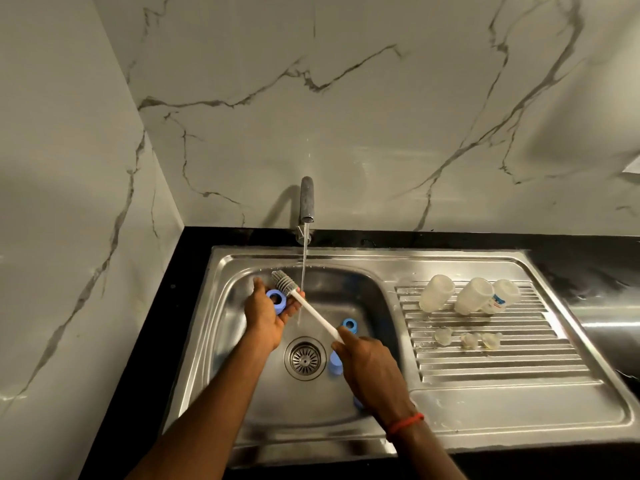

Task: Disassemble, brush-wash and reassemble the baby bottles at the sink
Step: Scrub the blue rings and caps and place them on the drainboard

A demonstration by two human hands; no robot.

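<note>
Red wristband, on the right wrist nearest us. Right hand: fingers clamped round the lower end of the bottle brush. Sink basin: a drain strainer on its floor, a pale blue cap just beside it, and a blue screw ring just past the right fingertips. Left hand: curled round a second blue ring, hole facing us. The brush's grey head sits above this ring, beside the water stream. On the drainboard we count three clear teats, and beyond them three translucent bottles (which way up, we cannot tell). Tap, running, against the marble wall.
</note>
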